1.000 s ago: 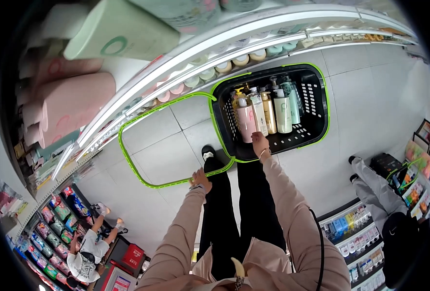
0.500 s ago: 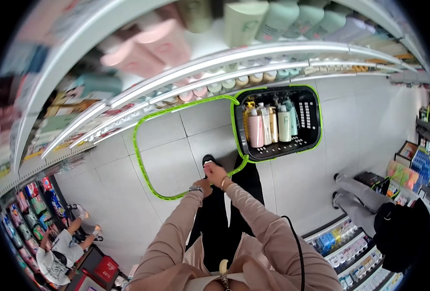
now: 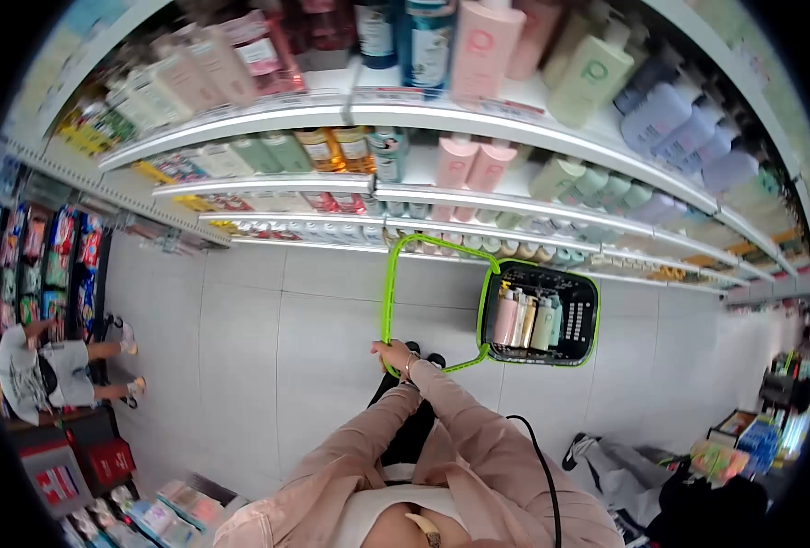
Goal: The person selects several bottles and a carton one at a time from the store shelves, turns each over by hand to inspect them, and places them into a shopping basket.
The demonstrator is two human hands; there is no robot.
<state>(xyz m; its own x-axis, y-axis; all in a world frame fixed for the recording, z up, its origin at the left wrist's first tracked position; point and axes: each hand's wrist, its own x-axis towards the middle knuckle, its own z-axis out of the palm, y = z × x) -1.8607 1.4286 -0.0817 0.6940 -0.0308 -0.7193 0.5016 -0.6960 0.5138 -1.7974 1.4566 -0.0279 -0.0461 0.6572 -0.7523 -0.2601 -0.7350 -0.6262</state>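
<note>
My right hand (image 3: 393,354), with a bracelet at its wrist, is closed round the left end of a bright green basket handle (image 3: 387,301). My left forearm (image 3: 364,421) reaches up under the right one, and its hand and fingers are hidden behind the right wrist. The black shopping basket (image 3: 580,350) with a green rim sits on the floor to the right, its handle folded out to the left. Inside stand several pump bottles, among them a pink bottle (image 3: 506,317) and a pale green bottle (image 3: 543,324).
Shelves (image 3: 478,117) of pink, green, blue and lilac bottles run across the front. At the left a person (image 3: 53,374) is beside a rack of packets (image 3: 62,247). Another person's grey trousers (image 3: 617,475) show at lower right. A black cable (image 3: 537,447) hangs by my right arm.
The view has tilted up, showing more shelf. My right hand has moved from near the handle's lower side to its left end. The left hand has become hidden.
</note>
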